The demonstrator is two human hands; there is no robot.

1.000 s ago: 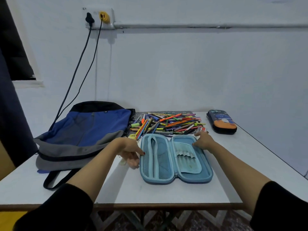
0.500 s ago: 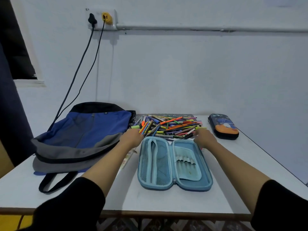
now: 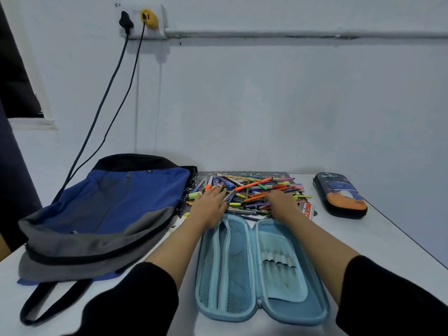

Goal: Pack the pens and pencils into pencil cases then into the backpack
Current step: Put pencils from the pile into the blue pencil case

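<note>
1. Blue-grey backpack [image 3: 116,209] lies left of frame; open light-blue pencil case [image 3: 261,270] lower middle, pens and pencils [image 3: 257,187] piled just above it.
2. Left hand [image 3: 209,206]: fingers straight, slightly spread, flat on the pile's left edge.
3. Right hand [image 3: 281,202]: fingers bent into the pile, can't tell if they grip anything.
4. Red-white label [image 3: 307,209] beside it, print too blurry.
5. Both forearms stretch forward, palms down.

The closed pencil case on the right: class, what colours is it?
The closed pencil case is dark navy with an orange near end, best seen in the head view.
</note>
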